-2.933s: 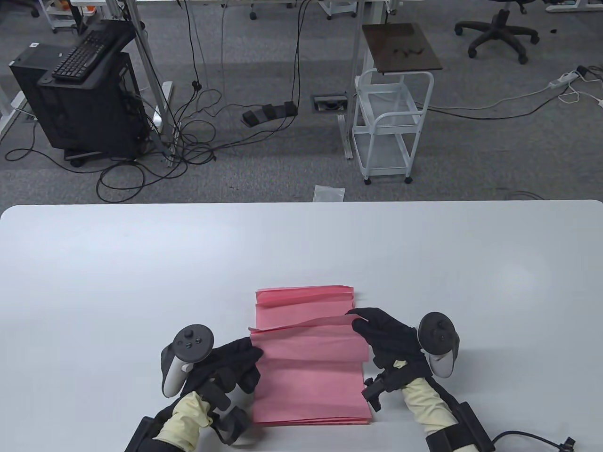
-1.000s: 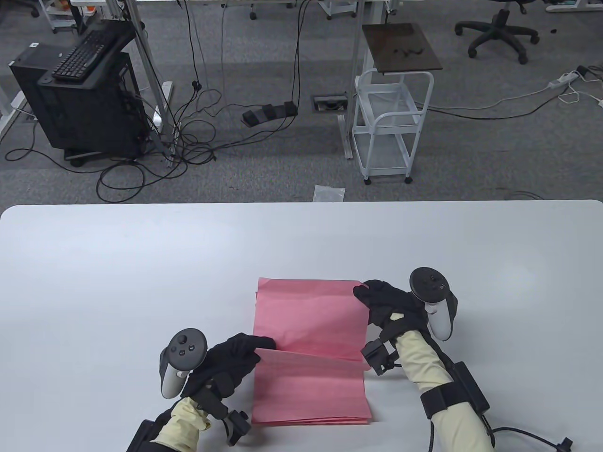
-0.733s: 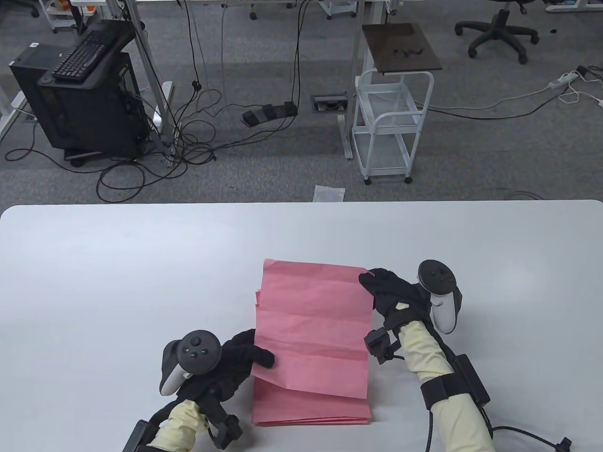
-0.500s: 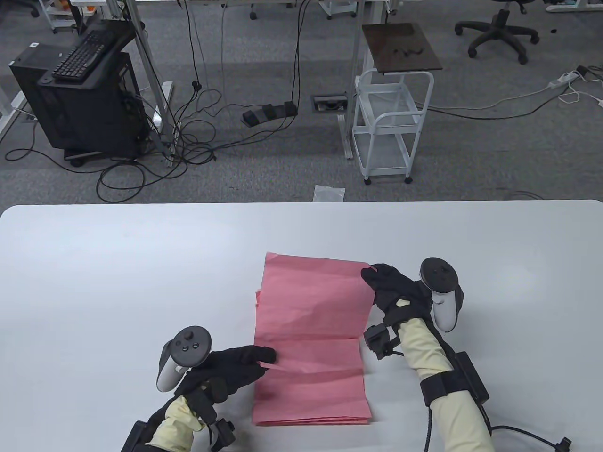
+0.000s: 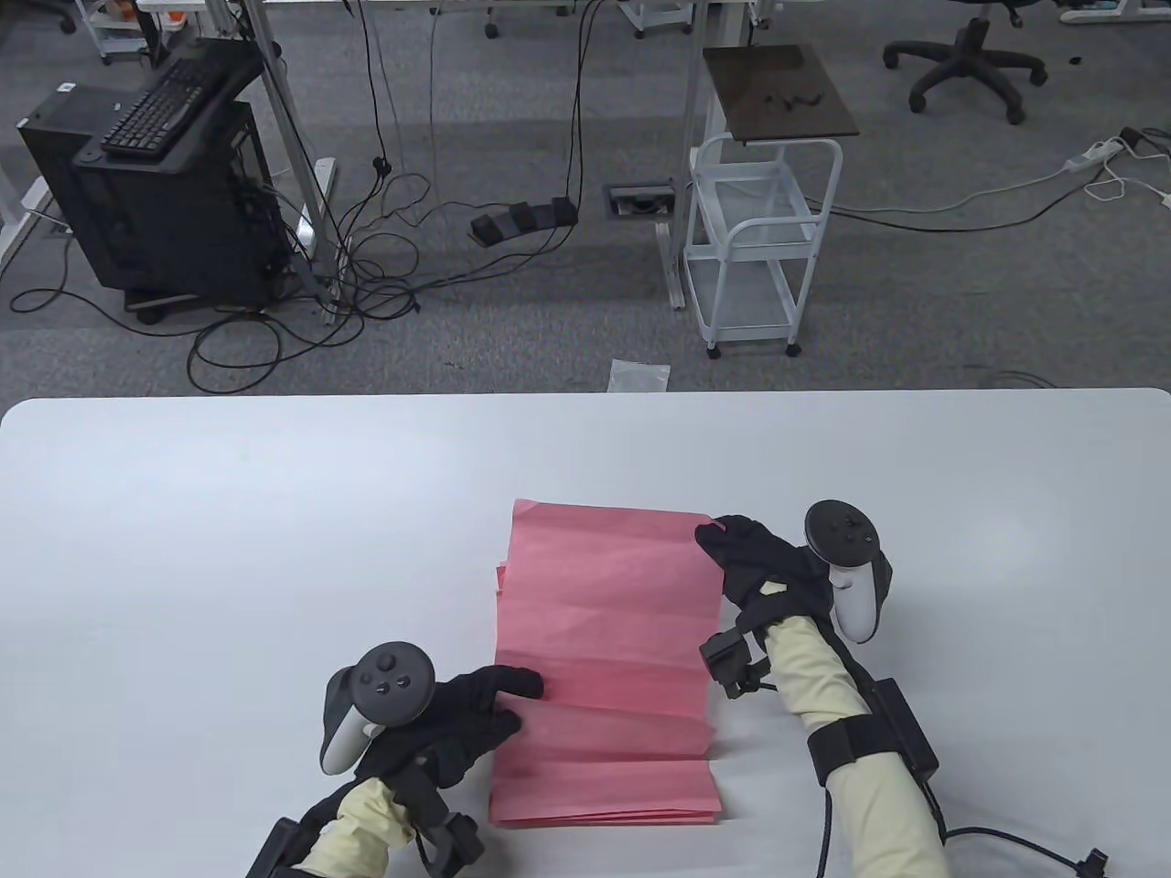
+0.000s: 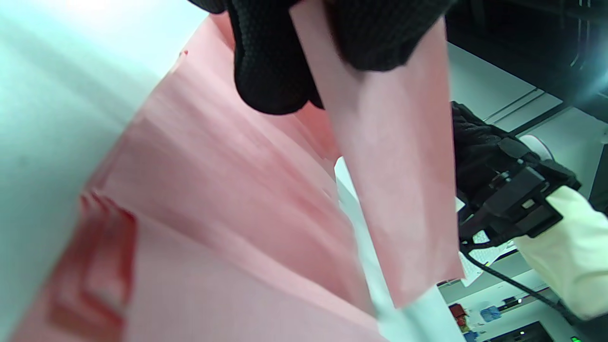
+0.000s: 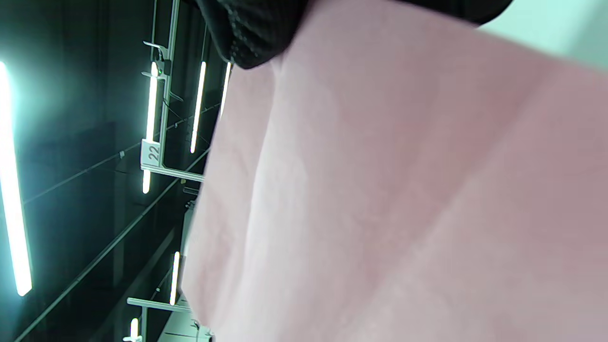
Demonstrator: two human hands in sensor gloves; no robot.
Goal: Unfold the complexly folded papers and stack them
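Since earlier, pink sheet [image 5: 604, 631] is unfolded; right hand [image 5: 755, 567] pinches its far corner, left hand [image 5: 457, 722] pinches its near-left edge.

- I see 1 thin pink paper sheet [image 5: 608, 604], creased with horizontal fold lines, opened out and raised off the stack, its far edge lifted toward the table's middle.
- Under it I see a stack of flat pink paper sheets [image 5: 604, 791] on the white table's near edge, its edges roughly aligned.
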